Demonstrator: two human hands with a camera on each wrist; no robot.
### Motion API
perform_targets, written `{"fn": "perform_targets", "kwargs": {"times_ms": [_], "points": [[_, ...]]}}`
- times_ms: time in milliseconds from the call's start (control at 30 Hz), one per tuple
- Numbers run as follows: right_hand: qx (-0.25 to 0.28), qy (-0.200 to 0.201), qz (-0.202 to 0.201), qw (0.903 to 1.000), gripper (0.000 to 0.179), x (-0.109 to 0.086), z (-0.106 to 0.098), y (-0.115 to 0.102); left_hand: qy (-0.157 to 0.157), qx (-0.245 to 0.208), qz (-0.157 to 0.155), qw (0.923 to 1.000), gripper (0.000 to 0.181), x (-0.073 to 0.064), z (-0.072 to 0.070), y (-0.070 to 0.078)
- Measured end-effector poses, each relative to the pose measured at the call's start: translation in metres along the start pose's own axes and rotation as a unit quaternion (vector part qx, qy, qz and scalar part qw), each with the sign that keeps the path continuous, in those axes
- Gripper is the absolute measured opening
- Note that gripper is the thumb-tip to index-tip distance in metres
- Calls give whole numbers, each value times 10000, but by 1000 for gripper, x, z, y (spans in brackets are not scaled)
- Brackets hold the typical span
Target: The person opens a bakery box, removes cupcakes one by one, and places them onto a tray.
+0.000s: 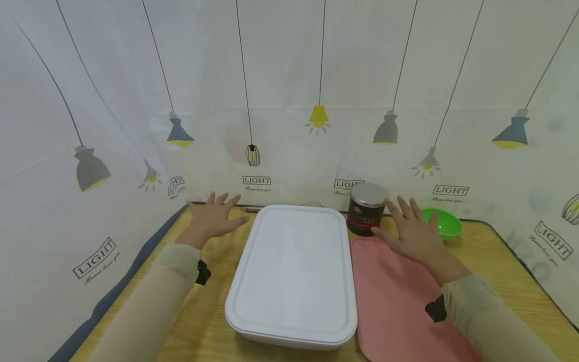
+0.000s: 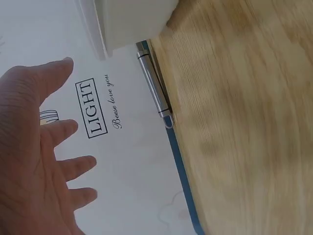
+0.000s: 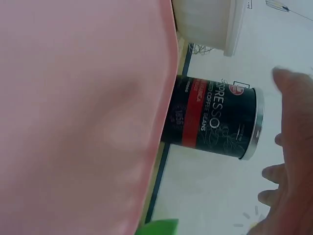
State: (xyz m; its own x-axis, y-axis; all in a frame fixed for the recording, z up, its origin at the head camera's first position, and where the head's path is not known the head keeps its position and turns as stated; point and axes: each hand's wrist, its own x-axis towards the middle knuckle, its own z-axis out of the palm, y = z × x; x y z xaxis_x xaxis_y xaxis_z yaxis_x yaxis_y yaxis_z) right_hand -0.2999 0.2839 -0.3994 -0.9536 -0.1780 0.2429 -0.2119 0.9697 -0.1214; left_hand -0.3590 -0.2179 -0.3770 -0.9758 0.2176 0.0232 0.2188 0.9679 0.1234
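Left hand: hovering wide, empty.
Right hand: hovering wide, empty.
White box: sitting lidded, apparently awaiting all handling.

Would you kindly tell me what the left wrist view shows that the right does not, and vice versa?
Only the left wrist view shows the left hand and a silver metal handle. Only the right view shows the right hand, a black-and-red espresso can, a flat pink board and part of a green bowl. Both share a white plastic box, the white printed backdrop and wood-grain table.
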Motion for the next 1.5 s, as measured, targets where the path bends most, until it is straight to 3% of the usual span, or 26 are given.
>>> {"fn": "perform_targets", "kwargs": {"times_ms": [100, 200, 300, 467, 533, 867, 1033, 1233, 1333, 1500], "points": [[823, 103, -117, 9965, 78, -2, 1, -6, -331, -872, 84, 9956, 93, -3, 1, 2], [1875, -62, -27, 9822, 65, -6, 1, -15, -742, -1808, 121, 9806, 88, -8, 2, 7], [2877, -586, 344, 9553, 64, -9, 3, -27, -1120, -2498, 49, 9618, 74, -12, 4, 13], [4018, -1325, 635, 9038, 57, -14, 11, -43, -1555, -3168, -268, 9353, 58, -18, 8, 24], [4248, -1422, 581, 8921, 54, -15, 14, -48, -1592, -3215, -325, 9329, 58, -20, 10, 27], [4866, -1527, 771, 8567, 48, -20, 28, -62, -1496, -3410, -478, 9268, 46, -28, 15, 35], [5030, -1578, 971, 8442, 47, -20, 32, -65, -1378, -3438, -490, 9276, 43, -30, 15, 37], [5384, -1706, 1229, 8161, 45, -22, 34, -70, -1290, -3444, -587, 9281, 43, -34, 13, 40], [5414, -1743, 1335, 8116, 45, -24, 33, -73, -1243, -3548, -604, 9247, 42, -35, 13, 41], [5343, -1737, 1346, 8162, 42, -26, 28, -76, -1203, -3734, -604, 9178, 42, -35, 13, 43]]}}
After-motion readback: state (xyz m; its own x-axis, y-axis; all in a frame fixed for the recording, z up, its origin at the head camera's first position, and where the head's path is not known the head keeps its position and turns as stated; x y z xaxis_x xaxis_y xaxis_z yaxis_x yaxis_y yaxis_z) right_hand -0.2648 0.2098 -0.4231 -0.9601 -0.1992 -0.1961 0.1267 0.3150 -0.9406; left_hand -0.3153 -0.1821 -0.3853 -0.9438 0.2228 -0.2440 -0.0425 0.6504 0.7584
